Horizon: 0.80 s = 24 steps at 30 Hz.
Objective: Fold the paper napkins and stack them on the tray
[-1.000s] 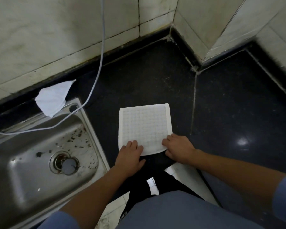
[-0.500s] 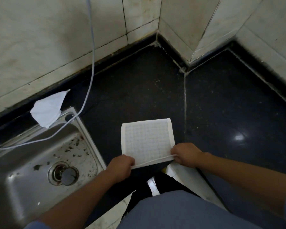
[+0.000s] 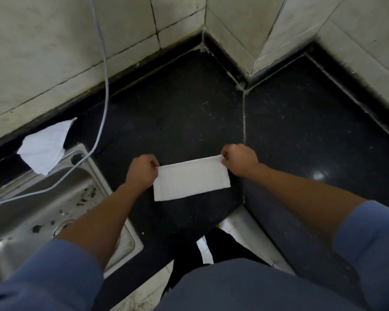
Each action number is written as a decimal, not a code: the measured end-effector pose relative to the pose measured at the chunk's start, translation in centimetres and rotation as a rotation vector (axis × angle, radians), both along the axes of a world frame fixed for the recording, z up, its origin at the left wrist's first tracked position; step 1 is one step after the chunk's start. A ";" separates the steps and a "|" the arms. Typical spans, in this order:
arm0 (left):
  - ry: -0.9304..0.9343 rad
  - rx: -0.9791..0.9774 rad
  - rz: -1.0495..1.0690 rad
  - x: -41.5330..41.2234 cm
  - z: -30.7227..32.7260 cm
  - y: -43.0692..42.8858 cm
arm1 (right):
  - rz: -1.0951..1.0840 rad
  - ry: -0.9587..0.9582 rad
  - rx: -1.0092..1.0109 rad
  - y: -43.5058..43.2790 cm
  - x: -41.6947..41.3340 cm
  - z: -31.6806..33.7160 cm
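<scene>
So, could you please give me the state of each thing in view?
napkin: folded in half, on the counter.
left hand: pinching the napkin's far left corner.
right hand: pinching its far right corner.
sink: unfilled, speckled with dirt.
second napkin: creased, on the sink's far rim.
cable: hangs slack across the sink.

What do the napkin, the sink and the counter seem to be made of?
Napkin: matte white paper, likely tissue; it folds flat.
Sink: steel, it seems; grey with dull reflections.
Counter: dark polished stone, maybe granite; it mirrors a light.
</scene>
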<state>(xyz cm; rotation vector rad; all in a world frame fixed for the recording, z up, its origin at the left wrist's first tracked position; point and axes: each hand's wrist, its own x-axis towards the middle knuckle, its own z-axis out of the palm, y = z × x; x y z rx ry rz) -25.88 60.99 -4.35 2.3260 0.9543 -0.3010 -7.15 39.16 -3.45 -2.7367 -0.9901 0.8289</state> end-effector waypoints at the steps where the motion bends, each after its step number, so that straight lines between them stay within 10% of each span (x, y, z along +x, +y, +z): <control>1: 0.011 0.005 0.003 0.2 -0.5 0.0 | -0.001 -0.003 -0.015 0.1 0.1 -0.4; 16: -0.063 0.187 -0.299 -3.4 -0.6 -5.3 | 0.337 0.012 0.038 -0.1 -5.7 -0.7; 24: -0.001 0.123 -0.231 -9.0 -2.4 -5.8 | 0.140 0.095 -0.077 -5.8 -6.4 -1.6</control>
